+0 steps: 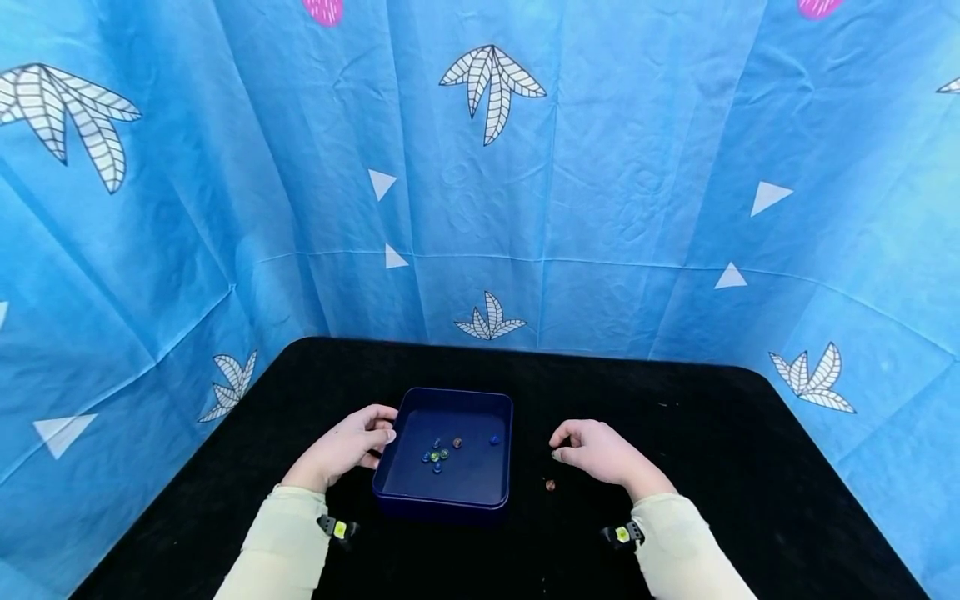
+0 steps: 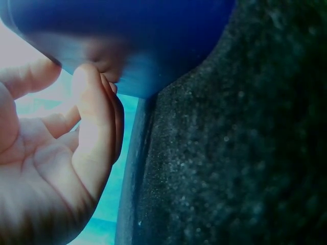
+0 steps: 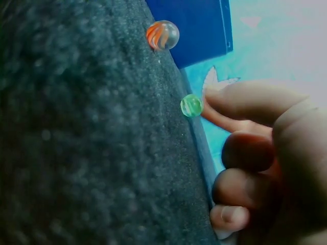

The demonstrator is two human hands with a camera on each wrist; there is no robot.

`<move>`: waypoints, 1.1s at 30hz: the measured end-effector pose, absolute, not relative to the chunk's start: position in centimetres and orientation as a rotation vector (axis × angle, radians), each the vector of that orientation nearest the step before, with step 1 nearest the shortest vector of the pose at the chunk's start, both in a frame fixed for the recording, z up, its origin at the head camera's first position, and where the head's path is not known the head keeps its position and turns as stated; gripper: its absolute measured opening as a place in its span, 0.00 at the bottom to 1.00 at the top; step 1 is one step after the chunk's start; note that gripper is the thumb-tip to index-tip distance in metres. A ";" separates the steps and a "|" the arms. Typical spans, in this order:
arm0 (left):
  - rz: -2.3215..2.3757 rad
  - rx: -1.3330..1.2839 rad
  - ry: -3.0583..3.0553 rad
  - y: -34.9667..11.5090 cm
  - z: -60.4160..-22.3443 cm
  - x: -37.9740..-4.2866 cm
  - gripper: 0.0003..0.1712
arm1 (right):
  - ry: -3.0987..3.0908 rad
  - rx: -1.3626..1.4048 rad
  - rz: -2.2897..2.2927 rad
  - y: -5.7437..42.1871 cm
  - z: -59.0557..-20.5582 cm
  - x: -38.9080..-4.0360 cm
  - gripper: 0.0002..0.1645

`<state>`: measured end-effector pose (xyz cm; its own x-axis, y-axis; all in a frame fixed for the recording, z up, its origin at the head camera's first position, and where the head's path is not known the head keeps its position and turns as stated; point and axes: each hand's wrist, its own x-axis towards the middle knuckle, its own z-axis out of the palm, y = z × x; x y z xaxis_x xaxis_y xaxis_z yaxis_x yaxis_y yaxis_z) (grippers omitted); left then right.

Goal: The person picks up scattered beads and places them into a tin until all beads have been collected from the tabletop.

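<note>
A dark blue square box (image 1: 487, 492), open at the top, stands on the black table. In it lie several glass marbles: a green-yellow one (image 1: 435, 457), an amber one (image 1: 457, 443) and a blue one (image 1: 494, 440) among them. My left hand (image 1: 348, 446) holds the box at its left side, thumb at the rim and curled fingers (image 2: 92, 102) against the outer wall. Right of the box, my right hand (image 1: 596, 452) pinches a green marble (image 3: 191, 105) at the tips of thumb and forefinger; the other fingers are curled in. A clear marble with orange swirls (image 3: 163, 35) rests on the cloth nearby.
Black cloth covers the table (image 1: 720, 467), which has rounded far corners. A blue patterned curtain (image 1: 600, 183) hangs behind it and along both sides. Small light specks (image 1: 667, 404) lie on the cloth at the right.
</note>
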<state>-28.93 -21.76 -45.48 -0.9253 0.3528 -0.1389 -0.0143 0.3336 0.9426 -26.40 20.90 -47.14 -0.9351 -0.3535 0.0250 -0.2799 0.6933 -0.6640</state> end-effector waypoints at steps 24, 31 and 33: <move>1.615 0.320 2.294 -21.8 -45.6 -28.7 0.25 | 2.816 -0.592 -1.016 21.0 -47.6 -26.2 0.06; 1.609 0.317 2.296 -21.7 -45.5 -28.7 0.25 | 2.819 -0.592 -1.027 21.0 -47.6 -26.3 0.04; 1.608 0.316 2.297 -21.8 -45.5 -28.7 0.25 | 2.817 -0.602 -1.039 21.0 -47.5 -26.3 0.03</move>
